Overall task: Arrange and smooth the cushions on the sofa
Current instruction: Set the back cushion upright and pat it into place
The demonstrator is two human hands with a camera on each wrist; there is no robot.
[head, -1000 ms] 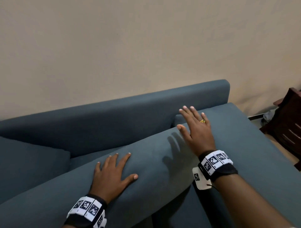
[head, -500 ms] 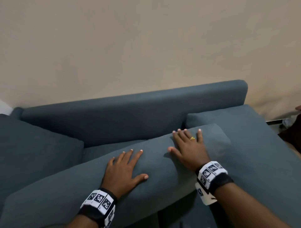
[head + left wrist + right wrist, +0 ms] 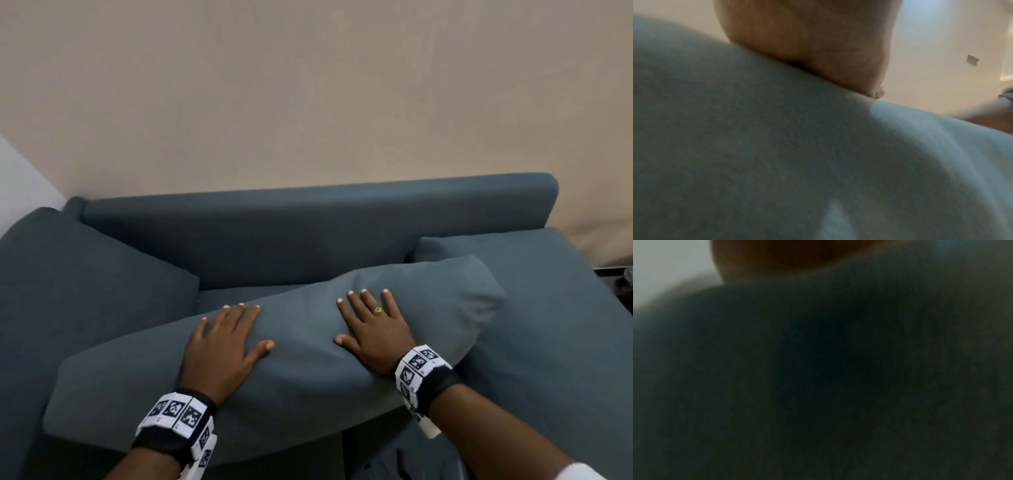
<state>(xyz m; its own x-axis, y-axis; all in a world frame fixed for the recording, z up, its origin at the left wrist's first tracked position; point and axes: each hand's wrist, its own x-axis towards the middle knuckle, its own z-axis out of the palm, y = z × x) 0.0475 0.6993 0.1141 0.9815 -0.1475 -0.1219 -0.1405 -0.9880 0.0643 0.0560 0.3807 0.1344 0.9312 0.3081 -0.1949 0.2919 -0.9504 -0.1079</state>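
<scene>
We count three cushions on the sofa; the middle cushion lies under our flat, spread left hand and right hand.

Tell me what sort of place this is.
Probably a home living room: a blue-grey fabric sofa with loose matching cushions stands against a plain beige wall.

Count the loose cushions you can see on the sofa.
3: a long cushion lying across the middle under both hands, one at the left end, one at the right end. Others may lie outside the view.
</scene>
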